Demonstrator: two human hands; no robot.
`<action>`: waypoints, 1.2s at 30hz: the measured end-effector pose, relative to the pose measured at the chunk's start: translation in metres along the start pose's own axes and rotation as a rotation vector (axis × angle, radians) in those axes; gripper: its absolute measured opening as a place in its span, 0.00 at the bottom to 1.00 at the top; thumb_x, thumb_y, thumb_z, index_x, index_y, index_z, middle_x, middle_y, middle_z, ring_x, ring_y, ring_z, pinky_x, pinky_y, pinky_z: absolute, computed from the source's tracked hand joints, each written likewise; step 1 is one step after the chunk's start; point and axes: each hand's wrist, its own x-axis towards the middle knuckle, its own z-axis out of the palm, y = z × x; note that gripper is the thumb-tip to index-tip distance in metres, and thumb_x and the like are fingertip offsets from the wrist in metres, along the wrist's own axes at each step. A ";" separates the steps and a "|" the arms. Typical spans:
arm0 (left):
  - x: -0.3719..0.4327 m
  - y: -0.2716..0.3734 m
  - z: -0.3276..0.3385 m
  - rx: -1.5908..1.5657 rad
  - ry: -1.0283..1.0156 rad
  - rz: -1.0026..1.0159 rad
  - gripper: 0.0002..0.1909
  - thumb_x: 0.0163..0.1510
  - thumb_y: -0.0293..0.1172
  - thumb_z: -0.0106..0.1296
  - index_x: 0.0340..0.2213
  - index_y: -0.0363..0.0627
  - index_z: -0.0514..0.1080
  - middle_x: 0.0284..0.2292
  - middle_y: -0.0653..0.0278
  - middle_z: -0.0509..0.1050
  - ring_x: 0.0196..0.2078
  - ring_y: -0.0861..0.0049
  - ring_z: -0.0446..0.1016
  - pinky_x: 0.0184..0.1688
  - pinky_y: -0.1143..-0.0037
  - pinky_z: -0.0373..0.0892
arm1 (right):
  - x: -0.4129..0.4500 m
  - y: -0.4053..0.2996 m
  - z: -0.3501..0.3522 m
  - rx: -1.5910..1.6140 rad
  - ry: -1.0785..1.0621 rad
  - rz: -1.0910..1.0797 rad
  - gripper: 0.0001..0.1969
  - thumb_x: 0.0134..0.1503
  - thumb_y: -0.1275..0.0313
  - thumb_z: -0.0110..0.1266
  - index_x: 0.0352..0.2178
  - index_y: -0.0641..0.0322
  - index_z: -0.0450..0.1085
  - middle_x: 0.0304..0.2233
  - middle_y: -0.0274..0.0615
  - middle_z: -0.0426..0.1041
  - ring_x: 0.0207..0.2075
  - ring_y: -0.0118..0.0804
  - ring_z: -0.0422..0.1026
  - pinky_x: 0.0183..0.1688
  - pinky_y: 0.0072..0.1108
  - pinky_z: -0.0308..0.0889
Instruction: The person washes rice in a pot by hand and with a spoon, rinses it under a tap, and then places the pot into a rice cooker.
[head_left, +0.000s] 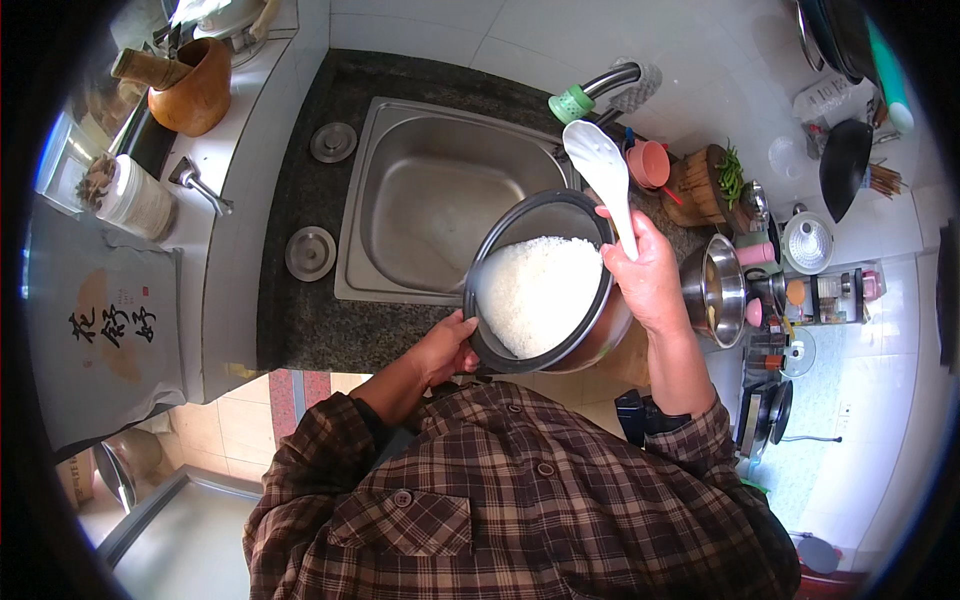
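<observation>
A dark-rimmed inner pot holds a mass of white rice and tilts near the front right corner of the stainless steel sink. My left hand grips its rim at the lower left. On the opposite side, my right hand holds a white rice paddle by its handle, blade pointing away from me over the counter by the faucet. The right fingers also touch the pot's rim. Below the rim, part of the pot's shiny outer wall shows; its base is hidden.
A faucet with a green nozzle reaches over the sink's back right. Two round metal drain stoppers lie left of the sink. Rightward stand a pink cup, a wooden block with green chilies and a steel bowl. A wooden mortar occupies the left ledge.
</observation>
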 end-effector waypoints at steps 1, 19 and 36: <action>0.000 -0.001 -0.001 0.004 -0.028 0.007 0.09 0.53 0.33 0.30 0.37 0.46 0.52 0.22 0.66 0.62 0.15 0.85 0.56 0.15 0.85 0.55 | 0.000 -0.001 -0.001 0.000 0.000 0.000 0.17 0.41 0.83 0.43 0.37 0.66 0.61 0.22 0.28 0.62 0.20 0.14 0.56 0.22 0.08 0.53; 0.003 0.001 0.001 -0.006 -0.018 0.021 0.09 0.53 0.33 0.29 0.37 0.46 0.53 0.23 0.65 0.64 0.14 0.84 0.56 0.13 0.85 0.55 | 0.001 0.003 -0.004 -0.029 0.002 -0.022 0.16 0.40 0.82 0.44 0.36 0.65 0.62 0.18 0.28 0.62 0.18 0.15 0.56 0.20 0.09 0.53; 0.012 0.010 0.000 -0.027 -0.031 0.011 0.09 0.54 0.33 0.28 0.36 0.47 0.54 0.23 0.65 0.63 0.15 0.84 0.56 0.15 0.84 0.54 | 0.013 0.000 -0.001 -0.045 0.013 -0.030 0.17 0.40 0.80 0.44 0.36 0.62 0.63 0.15 0.28 0.59 0.17 0.16 0.56 0.20 0.10 0.53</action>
